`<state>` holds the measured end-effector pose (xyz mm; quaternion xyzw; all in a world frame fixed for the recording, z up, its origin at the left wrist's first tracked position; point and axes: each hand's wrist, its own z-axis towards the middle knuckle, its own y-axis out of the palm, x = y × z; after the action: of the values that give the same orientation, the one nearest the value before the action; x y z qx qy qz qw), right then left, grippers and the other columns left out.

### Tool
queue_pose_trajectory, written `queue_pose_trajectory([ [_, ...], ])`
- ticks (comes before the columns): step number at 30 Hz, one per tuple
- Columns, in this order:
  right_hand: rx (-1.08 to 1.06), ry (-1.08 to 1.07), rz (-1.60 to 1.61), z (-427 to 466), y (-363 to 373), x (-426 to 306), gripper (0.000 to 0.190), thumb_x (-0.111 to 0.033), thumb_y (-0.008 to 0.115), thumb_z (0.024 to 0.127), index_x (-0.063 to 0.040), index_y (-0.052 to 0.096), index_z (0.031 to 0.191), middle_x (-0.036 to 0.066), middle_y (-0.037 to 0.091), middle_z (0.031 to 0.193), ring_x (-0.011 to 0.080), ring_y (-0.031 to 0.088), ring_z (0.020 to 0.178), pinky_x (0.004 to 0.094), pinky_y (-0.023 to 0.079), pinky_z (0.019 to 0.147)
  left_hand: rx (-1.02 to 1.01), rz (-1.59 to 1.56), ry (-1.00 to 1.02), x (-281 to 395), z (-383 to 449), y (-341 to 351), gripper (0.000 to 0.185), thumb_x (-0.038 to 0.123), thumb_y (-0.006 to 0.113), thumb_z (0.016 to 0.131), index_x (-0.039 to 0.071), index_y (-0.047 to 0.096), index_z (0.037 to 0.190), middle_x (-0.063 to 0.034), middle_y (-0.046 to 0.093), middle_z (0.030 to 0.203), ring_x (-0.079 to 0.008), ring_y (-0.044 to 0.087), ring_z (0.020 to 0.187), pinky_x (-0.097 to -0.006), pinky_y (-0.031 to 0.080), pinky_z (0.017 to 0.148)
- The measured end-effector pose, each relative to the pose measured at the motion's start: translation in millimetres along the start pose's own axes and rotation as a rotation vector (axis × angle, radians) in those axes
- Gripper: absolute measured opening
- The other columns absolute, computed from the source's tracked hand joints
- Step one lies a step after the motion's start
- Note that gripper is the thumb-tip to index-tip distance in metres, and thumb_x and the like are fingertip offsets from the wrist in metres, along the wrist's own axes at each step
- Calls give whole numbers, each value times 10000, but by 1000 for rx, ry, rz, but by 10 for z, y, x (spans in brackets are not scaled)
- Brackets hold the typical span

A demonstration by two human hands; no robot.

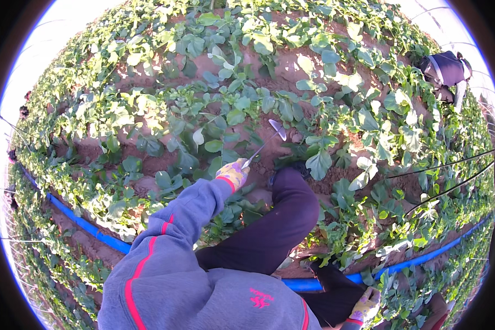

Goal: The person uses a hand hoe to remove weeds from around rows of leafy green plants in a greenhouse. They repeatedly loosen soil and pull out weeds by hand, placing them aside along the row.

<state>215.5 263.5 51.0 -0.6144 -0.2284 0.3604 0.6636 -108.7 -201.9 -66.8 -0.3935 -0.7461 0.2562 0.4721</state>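
Note:
My left hand (233,172), in a yellow floral glove with a red cuff, grips the handle of a small hand hoe (264,146). The hoe's thin metal shaft points forward to a flat blade (278,129) over bare brown soil (268,159). Broad-leaved green plants (227,140) stand close on both sides of the blade. My right hand (367,305), in a matching glove, is low at the right beside my dark trouser leg, near leaves. Its fingers are partly hidden, so whether it holds anything cannot be told. My bent knee (297,202) comes between the hands.
A blue hose (86,227) runs across behind me, passing by my legs. Thin dark lines (441,167) cross the plants at the right. What looks like a bent-over person (445,72) in dark clothes is at the far upper right. Rows of leafy plants (148,53) surround me.

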Motion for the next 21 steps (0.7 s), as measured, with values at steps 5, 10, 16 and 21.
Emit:
queue_pose_trajectory([
  [5, -23, 37, -21, 5, 51, 46, 235, -264, 557, 932, -49, 622, 863, 130, 646, 802, 307, 618, 731, 419, 469, 675, -56, 82, 25, -296, -772, -179, 417, 357, 525, 936, 167, 479, 1305, -174, 680, 984, -385, 645, 909, -466, 485, 811],
  [10, -18, 97, -52, -42, 24, 154, 297, -338, 553, 924, -56, 629, 868, 142, 645, 802, 325, 618, 736, 428, 466, 678, 121, 2, -2, -981, -1330, -7, 421, 361, 570, 911, 161, 494, 1274, -161, 679, 910, -369, 657, 877, -446, 490, 774],
  [16, -19, 54, -44, -32, -47, 19, 376, -451, 606, 886, -91, 697, 943, 117, 697, 880, 292, 659, 764, 401, 516, 692, 370, -228, -411, -1412, -1601, 6, 426, 380, 563, 906, 137, 520, 1252, -209, 670, 985, -411, 634, 943, -472, 465, 829],
  [21, 15, 101, -36, -29, -92, -35, 432, -524, 627, 864, -113, 739, 938, 96, 720, 884, 276, 676, 779, 383, 538, 687, 531, -197, -440, -1496, -1226, -72, 430, 397, 536, 922, 177, 493, 1289, -212, 670, 1003, -419, 632, 935, -484, 475, 805],
])
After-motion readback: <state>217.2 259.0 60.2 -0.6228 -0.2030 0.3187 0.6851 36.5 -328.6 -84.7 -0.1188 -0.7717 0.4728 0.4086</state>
